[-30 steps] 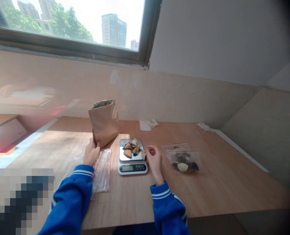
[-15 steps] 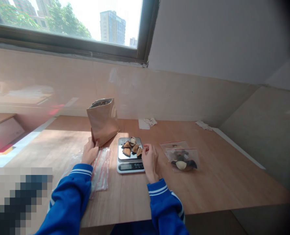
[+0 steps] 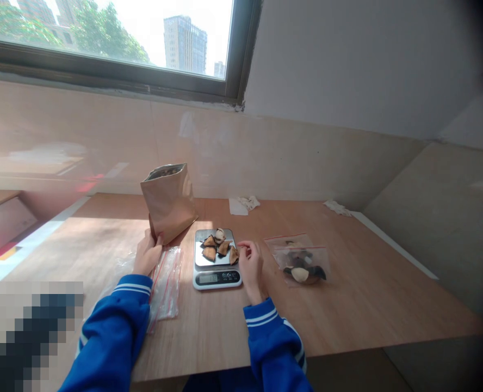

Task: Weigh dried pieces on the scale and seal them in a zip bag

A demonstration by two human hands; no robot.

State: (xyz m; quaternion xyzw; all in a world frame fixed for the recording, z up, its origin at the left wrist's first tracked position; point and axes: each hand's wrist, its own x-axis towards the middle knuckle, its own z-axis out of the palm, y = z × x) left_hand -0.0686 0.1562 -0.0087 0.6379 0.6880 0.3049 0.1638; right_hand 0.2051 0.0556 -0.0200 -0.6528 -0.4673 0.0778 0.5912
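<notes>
Head view: left hand (image 3: 147, 255) clasps the lower near corner of the brown bag (image 3: 168, 204), thumb on its front; same grip as a second ago, bag upright, leaning slightly, mouth open. Right hand (image 3: 251, 267) sits just off the right side of the scale (image 3: 199, 260), fingers curled, thumb and index tips close together; contact with the edge slice (image 3: 234, 256) cannot be told. Chief change: that slice hung in the fingertips over the scale's rim one second back; now it rests at the right edge of the metal plate, beside the other dark-rimmed slices (image 3: 209, 253) and a pale piece (image 3: 220, 235), which keep their arrangement. Display digits too blurred to read. Unchanged on the table (image 3: 327, 321): flat clear bags (image 3: 170, 286) with red strips beside the left forearm, filled clear bags (image 3: 290, 258) to the right, crumpled white scrap (image 3: 248, 203) near the wall.
</notes>
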